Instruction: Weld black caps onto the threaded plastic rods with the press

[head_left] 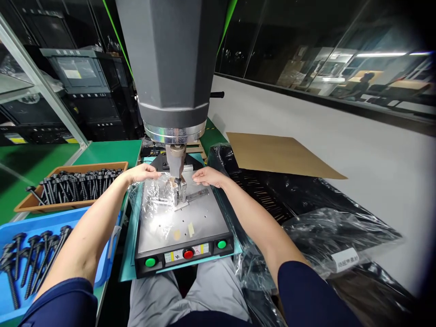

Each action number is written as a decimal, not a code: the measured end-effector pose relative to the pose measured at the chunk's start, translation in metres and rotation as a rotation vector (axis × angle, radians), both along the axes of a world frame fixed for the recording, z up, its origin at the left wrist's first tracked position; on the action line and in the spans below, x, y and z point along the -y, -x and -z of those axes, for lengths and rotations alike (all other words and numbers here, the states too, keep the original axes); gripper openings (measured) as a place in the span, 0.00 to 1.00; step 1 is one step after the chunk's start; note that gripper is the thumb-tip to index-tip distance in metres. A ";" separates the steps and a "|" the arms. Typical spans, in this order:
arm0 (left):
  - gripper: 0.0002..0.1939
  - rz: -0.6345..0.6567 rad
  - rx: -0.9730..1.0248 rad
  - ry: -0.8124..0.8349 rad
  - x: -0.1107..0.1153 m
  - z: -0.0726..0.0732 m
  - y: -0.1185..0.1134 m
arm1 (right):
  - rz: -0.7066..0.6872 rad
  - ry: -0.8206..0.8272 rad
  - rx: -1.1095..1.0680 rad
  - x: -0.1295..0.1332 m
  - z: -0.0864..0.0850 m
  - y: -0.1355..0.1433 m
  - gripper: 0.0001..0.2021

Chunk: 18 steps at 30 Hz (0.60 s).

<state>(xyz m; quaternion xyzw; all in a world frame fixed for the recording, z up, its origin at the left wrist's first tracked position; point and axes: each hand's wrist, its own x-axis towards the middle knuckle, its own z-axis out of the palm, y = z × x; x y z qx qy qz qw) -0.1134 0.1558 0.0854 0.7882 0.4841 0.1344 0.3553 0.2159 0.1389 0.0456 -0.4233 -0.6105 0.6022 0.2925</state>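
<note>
Largest item: dark grey faceted machine head [175, 54] with a bright metal collar, upright over the work area. Green tabletop [109, 152] to the left; glossy black plastic sheeting [323, 193] to the right, flat brown cardboard sheet [279, 154] lying over part of it. Below the head, a rectangular brushed-metal work plate [211, 227] with a black front panel. At far left, blue plastic tray [54, 218] holding loose black ribbed rods with wide heads [34, 254]; beyond it, a shallower orange-brown plastic tray [51, 207], densely filled with similar rods. Crinkled clear plastic film [158, 195] is on the left part of the plate, just left of the small silver metal fixture [183, 190]; glare obscures its outline. Left hand [146, 172]: thumb and fingers closed on the film's upper edge. Right hand [206, 176]: raised on the opposite side, near the fixture, fingers curled toward it; cannot tell whether the fingertips meet or grip anything. Grey tapered metal tool [176, 161] points down between the hands. Smallest: round green button [150, 262] at panel left, matching one at right, red button [188, 254] between; pale yellow tape strip [191, 229] on the plate.
</note>
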 end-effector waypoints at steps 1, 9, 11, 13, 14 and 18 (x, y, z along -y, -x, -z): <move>0.23 -0.008 -0.030 -0.020 0.000 0.001 -0.001 | 0.004 0.002 0.002 0.000 0.001 0.001 0.14; 0.25 -0.196 0.123 -0.491 0.039 0.005 -0.028 | -0.011 0.002 0.005 0.007 0.007 -0.001 0.15; 0.24 -0.094 0.174 -0.538 0.052 0.005 -0.037 | -0.012 -0.001 0.007 0.007 0.008 -0.002 0.15; 0.24 0.007 0.169 -0.557 0.062 0.004 -0.046 | -0.012 -0.005 0.010 0.007 0.008 -0.002 0.15; 0.24 0.047 0.152 -0.563 0.065 0.004 -0.050 | -0.014 -0.007 0.009 0.007 0.009 -0.002 0.15; 0.21 0.148 0.123 -0.564 0.067 0.009 -0.062 | -0.024 -0.011 0.000 0.007 0.011 -0.001 0.15</move>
